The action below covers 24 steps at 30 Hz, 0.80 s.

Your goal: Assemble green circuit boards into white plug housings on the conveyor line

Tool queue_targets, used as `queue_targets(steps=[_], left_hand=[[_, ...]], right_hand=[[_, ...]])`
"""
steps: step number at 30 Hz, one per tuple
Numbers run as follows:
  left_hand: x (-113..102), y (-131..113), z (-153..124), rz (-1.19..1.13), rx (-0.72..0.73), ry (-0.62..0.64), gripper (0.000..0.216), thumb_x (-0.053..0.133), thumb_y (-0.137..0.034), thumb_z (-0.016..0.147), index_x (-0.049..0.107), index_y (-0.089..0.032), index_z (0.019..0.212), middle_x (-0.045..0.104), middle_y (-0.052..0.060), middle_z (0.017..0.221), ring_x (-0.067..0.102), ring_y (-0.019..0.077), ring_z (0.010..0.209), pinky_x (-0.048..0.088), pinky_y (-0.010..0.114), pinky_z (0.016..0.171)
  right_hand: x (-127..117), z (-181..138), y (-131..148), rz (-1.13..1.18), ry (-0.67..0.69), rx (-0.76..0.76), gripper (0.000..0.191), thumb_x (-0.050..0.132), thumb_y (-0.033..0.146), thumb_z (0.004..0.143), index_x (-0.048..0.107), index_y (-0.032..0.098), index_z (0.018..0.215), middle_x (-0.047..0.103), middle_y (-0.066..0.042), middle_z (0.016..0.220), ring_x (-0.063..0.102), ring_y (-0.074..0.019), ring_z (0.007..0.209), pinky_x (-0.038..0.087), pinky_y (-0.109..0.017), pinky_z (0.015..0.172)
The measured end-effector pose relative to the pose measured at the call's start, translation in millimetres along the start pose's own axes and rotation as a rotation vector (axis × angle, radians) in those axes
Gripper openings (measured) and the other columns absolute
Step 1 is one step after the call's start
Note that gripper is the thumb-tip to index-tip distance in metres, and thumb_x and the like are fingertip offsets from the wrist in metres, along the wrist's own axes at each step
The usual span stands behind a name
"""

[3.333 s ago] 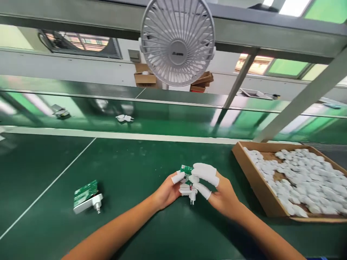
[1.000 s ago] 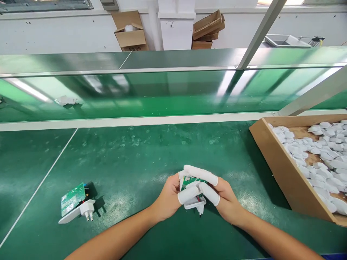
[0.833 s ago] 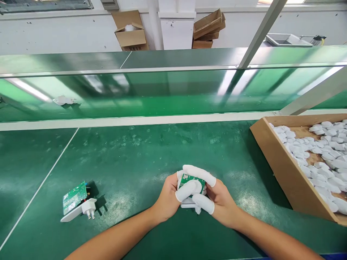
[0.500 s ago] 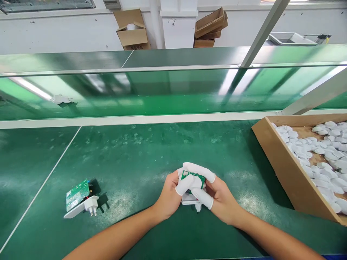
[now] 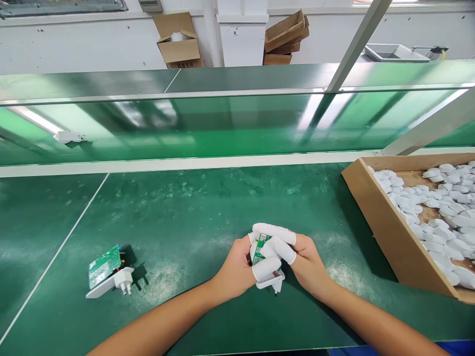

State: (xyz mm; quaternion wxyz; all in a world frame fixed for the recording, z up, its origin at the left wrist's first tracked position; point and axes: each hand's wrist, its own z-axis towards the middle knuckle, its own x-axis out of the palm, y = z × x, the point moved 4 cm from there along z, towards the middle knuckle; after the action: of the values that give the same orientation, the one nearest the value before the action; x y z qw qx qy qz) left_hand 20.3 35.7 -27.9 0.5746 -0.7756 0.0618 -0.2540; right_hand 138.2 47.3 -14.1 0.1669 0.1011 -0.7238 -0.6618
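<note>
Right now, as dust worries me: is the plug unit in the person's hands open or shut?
Open: the green circuit board shows bare outside the white plug casing, held between the left hand and right hand.

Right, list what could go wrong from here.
The board might slip: the left hand and right hand hold it through white finger covers, perhaps dulling the grip.
A red bit, maybe wiring, shows at the casing; it could get trapped.
The second unit lies open; the left forearm might knock it.
</note>
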Motion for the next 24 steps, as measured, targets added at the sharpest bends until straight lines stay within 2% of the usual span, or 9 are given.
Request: queue_targets(steps=[3, 6, 8, 11, 15, 17, 21, 24], left_hand=[[-5, -2, 0, 0.02, -0.001, -0.079, 0.022, 0.063, -0.032, 0.077, 0.058, -0.018, 0.092, 0.065, 0.0, 0.074, 0.061, 0.0129, 0.062, 0.048, 0.023, 0.059], [-9, -4, 0, 0.038, -0.01, -0.158, 0.021, 0.063, -0.032, 0.077, 0.058, -0.017, 0.09, 0.065, 0.001, 0.078, 0.06, 0.0132, 0.067, 0.048, 0.023, 0.061], [-10, -5, 0, 0.02, -0.021, -0.167, 0.021, 0.062, -0.033, 0.077, 0.058, -0.016, 0.089, 0.065, 0.001, 0.077, 0.061, 0.0143, 0.069, 0.048, 0.024, 0.062], [-6, -5, 2, -0.058, -0.032, -0.099, 0.023, 0.061, -0.034, 0.077, 0.057, -0.016, 0.092, 0.066, 0.003, 0.078, 0.061, 0.0153, 0.063, 0.049, 0.025, 0.055], [-2, -6, 3, -0.123, -0.043, 0.006, 0.028, 0.061, -0.034, 0.077, 0.056, -0.016, 0.097, 0.066, 0.005, 0.082, 0.06, 0.0142, 0.055, 0.049, 0.027, 0.05], [-3, -7, 3, -0.115, -0.043, 0.038, 0.028, 0.061, -0.035, 0.078, 0.056, -0.016, 0.099, 0.066, 0.005, 0.085, 0.059, 0.0136, 0.055, 0.048, 0.027, 0.052], [-6, -9, 3, -0.041, -0.015, 0.087, 0.028, 0.061, -0.034, 0.079, 0.058, -0.017, 0.101, 0.066, 0.004, 0.091, 0.059, 0.0133, 0.065, 0.047, 0.026, 0.06], [-8, -6, 4, -0.012, -0.015, 0.088, 0.026, 0.057, -0.035, 0.082, 0.057, -0.018, 0.102, 0.066, 0.005, 0.092, 0.06, 0.0144, 0.072, 0.047, 0.027, 0.066]], right_hand=[[5, 1, 4, -0.047, 0.096, -0.044, 0.039, 0.053, 0.039, 0.086, 0.054, 0.026, 0.122, 0.063, -0.001, 0.085, 0.056, -0.0112, 0.064, 0.05, -0.024, 0.057], [8, 2, 5, -0.177, 0.202, -0.072, 0.068, 0.07, 0.033, 0.073, 0.039, 0.027, 0.133, 0.062, 0.0, 0.085, 0.057, -0.0125, 0.066, 0.051, -0.025, 0.059], [8, 2, 3, -0.269, 0.231, -0.055, 0.074, 0.072, 0.027, 0.07, 0.034, 0.027, 0.134, 0.062, 0.001, 0.081, 0.059, -0.0138, 0.066, 0.051, -0.026, 0.06], [5, 3, 1, -0.41, 0.193, -0.05, 0.065, 0.069, 0.027, 0.074, 0.038, 0.027, 0.13, 0.061, 0.001, 0.08, 0.058, -0.0132, 0.061, 0.049, -0.026, 0.058], [0, 4, 2, -0.548, 0.144, -0.131, 0.058, 0.07, 0.024, 0.072, 0.045, 0.027, 0.124, 0.059, 0.001, 0.078, 0.048, -0.0101, 0.056, 0.042, -0.022, 0.05], [-2, 4, 3, -0.549, 0.15, -0.158, 0.059, 0.07, 0.02, 0.07, 0.046, 0.027, 0.124, 0.058, 0.002, 0.078, 0.047, -0.0095, 0.056, 0.04, -0.02, 0.049], [-7, 6, 4, -0.513, 0.179, -0.144, 0.058, 0.07, 0.018, 0.07, 0.047, 0.03, 0.121, 0.061, 0.0, 0.095, 0.051, -0.01, 0.062, 0.043, -0.021, 0.053], [-8, 7, 6, -0.494, 0.203, -0.111, 0.056, 0.07, 0.022, 0.07, 0.047, 0.03, 0.121, 0.062, 0.001, 0.09, 0.053, -0.0116, 0.064, 0.046, -0.023, 0.056]])
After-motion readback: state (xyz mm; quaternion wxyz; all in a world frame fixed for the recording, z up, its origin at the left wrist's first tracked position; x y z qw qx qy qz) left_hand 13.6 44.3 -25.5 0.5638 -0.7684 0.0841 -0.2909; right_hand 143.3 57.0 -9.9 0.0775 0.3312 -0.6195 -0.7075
